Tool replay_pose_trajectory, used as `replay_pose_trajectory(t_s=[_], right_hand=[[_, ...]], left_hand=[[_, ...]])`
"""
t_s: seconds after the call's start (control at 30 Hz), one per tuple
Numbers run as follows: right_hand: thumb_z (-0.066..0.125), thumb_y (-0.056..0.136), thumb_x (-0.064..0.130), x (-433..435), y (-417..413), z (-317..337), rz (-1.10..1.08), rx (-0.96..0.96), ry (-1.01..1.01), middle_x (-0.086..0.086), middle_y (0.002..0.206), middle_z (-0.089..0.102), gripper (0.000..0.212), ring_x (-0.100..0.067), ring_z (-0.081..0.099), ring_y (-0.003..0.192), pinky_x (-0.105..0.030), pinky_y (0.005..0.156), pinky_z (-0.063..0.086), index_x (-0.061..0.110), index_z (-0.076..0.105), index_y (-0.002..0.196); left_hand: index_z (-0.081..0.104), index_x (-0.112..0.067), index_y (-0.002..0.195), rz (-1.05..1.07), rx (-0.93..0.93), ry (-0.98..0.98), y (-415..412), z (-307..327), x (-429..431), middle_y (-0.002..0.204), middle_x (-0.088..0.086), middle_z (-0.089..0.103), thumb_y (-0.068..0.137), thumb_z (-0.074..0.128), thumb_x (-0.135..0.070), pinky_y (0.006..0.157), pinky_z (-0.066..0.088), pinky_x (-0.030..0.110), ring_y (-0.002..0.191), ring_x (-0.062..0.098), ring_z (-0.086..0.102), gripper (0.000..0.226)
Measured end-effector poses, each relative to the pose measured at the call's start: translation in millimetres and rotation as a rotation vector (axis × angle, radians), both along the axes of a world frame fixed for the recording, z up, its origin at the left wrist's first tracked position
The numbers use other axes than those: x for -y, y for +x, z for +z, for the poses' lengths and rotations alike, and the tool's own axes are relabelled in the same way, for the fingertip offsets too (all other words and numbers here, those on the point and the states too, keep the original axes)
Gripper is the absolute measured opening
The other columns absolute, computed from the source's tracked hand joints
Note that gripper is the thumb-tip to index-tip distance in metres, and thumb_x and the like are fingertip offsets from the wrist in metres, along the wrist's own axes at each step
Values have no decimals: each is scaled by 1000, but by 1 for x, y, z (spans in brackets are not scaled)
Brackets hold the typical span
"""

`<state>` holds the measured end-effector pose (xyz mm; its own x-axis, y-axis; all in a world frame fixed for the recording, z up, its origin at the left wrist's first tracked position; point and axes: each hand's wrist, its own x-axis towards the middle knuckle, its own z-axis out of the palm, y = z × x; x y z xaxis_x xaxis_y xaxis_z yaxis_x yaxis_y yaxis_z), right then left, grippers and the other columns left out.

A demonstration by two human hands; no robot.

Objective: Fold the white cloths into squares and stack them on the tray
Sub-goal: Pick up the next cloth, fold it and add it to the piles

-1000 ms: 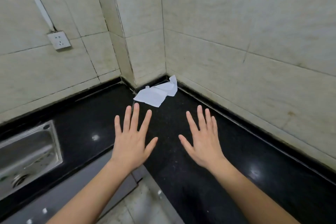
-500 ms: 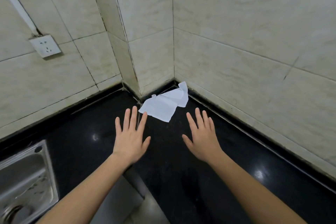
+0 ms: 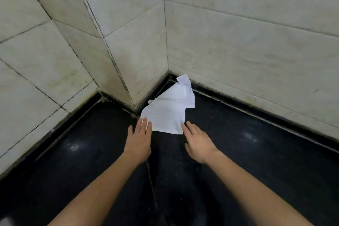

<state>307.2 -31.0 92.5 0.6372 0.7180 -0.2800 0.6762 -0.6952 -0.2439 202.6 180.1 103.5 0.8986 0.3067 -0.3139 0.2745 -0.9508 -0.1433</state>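
A white cloth [image 3: 169,111] lies crumpled on the black countertop [image 3: 238,152], pushed into the tiled corner with its far end riding up the wall. My left hand [image 3: 139,137] stretches out flat, its fingertips reaching the cloth's near left corner. My right hand [image 3: 198,141] is also flat with straight fingers, the tips at the cloth's near right corner. Neither hand holds anything. No tray is in view.
Beige tiled walls [image 3: 247,51] close in the counter on the left, back and right, with a projecting wall corner [image 3: 117,71] just left of the cloth. A seam [image 3: 152,185] runs along the countertop between my forearms.
Both hands have moved forward to the cloth's near edge. The view has shifted towards the corner, so the sink and the wall socket have left the frame.
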Motion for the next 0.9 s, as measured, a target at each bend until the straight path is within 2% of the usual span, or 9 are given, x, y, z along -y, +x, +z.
replay_pose_trajectory(t_s=[0.17,0.27,0.37,0.43,0.5,0.63,0.7,0.77,0.9], right_hand=[[48,96,12,-65,6,-52,13,-70,-193,-13,165,-17,88,-31,-10,153,-44,124,11,12,-17,156],[50,95,11,-75,-5,-76,1,-101,-278,-14,166,-6,86,-31,-3,153,-44,124,13,10,-9,158],[53,94,10,-74,-24,-85,-2,-14,-256,-16,159,24,80,-32,25,146,-41,118,26,7,4,158],[60,90,8,-66,-38,-87,57,59,-260,-17,146,41,81,-33,43,132,-41,110,37,4,12,156],[63,87,5,-55,-48,-89,122,97,-280,-16,131,52,73,-32,53,118,-40,101,42,2,27,150],[61,84,5,-28,-59,-86,195,126,-314,-11,110,62,38,-28,61,96,-36,87,46,8,55,121],[55,88,8,-13,-63,-86,152,68,-299,-10,111,61,33,-28,60,98,-36,89,43,10,58,121],[49,90,11,3,-69,-83,83,-5,-264,-9,112,60,31,-28,57,102,-35,90,41,11,61,118],[49,91,27,41,-77,-69,-34,-78,-110,-4,108,57,27,-23,56,100,-31,82,44,14,65,108]], left_hand=[[-6,-8,156,-78,-134,-128,30,-51,-58,163,14,-18,97,51,-23,120,9,56,150,30,-18,84],[0,-10,157,-72,-189,-214,19,-83,-71,164,12,-12,96,51,-13,120,12,55,151,28,-13,79],[19,-7,155,-47,-50,-230,-10,-107,-72,162,13,16,88,58,-2,117,24,51,150,29,14,78],[41,-3,145,-70,80,-221,-29,-118,-68,145,18,47,72,71,4,106,40,51,135,34,44,79],[49,1,138,-75,122,-198,-42,-124,-61,125,20,61,61,76,4,96,48,52,118,37,57,81],[60,-2,129,-95,157,-111,-48,-121,-51,101,18,62,60,76,0,86,51,51,98,36,60,71],[72,-7,101,-153,208,-85,-52,-119,-44,87,13,59,57,79,-1,73,52,47,82,32,58,45],[70,-9,76,-208,255,-101,-61,-118,-30,79,9,55,56,82,-2,64,48,42,73,28,54,24],[65,-10,75,-184,322,-256,-90,-114,7,84,5,54,67,76,-9,62,44,35,76,24,52,14]])
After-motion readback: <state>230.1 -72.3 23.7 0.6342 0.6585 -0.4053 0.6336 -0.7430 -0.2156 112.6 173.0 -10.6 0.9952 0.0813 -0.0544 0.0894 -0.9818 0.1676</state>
